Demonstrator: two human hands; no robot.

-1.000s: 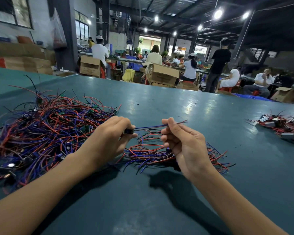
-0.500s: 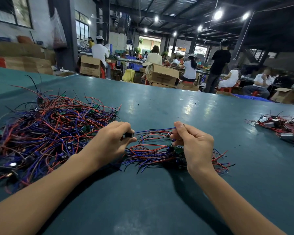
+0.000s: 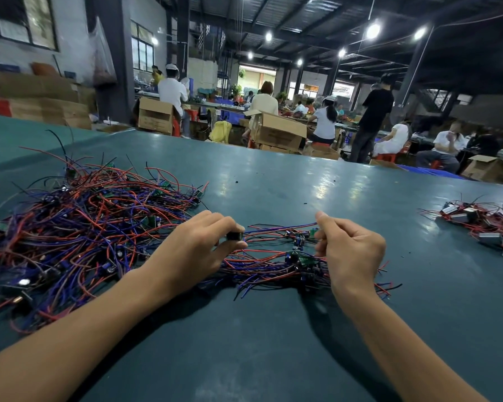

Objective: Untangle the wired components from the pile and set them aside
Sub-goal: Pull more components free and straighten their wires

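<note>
My left hand (image 3: 198,245) and right hand (image 3: 352,250) hold one wired piece stretched between them. If I tug hard, snagged neighbours could drag the small bundle (image 3: 273,265) along, or a lead could tear off. Left: curled, pinching the black component (image 3: 235,235). Right: curled, apparently pinching its leads (image 3: 279,227). The big pile (image 3: 79,227) lies just left on the bench (image 3: 273,343).
</note>
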